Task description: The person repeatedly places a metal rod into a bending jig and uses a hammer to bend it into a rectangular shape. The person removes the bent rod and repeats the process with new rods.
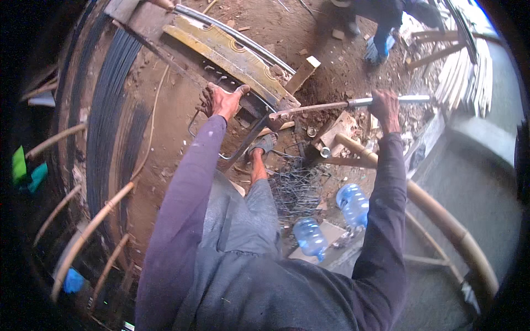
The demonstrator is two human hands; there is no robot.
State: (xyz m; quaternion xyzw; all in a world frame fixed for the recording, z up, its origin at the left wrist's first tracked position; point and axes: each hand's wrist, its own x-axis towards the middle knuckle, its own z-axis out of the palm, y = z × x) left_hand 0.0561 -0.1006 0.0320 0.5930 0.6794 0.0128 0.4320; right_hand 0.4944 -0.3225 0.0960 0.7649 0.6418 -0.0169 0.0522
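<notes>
My right hand [385, 105] is closed round the silver pipe handle of a long bending bar [326, 106]. The bar's rusty end reaches left to the edge of a workbench [232, 52] topped with worn yellow-brown wood. My left hand [225, 102] lies at the near side of that bench, thumb stretched to the right and fingers curled over a thin bent steel rod [191, 124]. Its fingertips are partly hidden. Another dark bent length [245, 138] slopes down from the bench below my left hand. A wood block [302, 74] sticks up at the bench's right end.
Long dark steel rods [110, 83] lie along the left. Bent steel pieces [298, 190] are heaped by my sandalled foot [265, 143]. Two clear blue bottles [311, 237] stand right of my legs, near a bamboo rail [441, 220]. A person [381, 22] is at the far right.
</notes>
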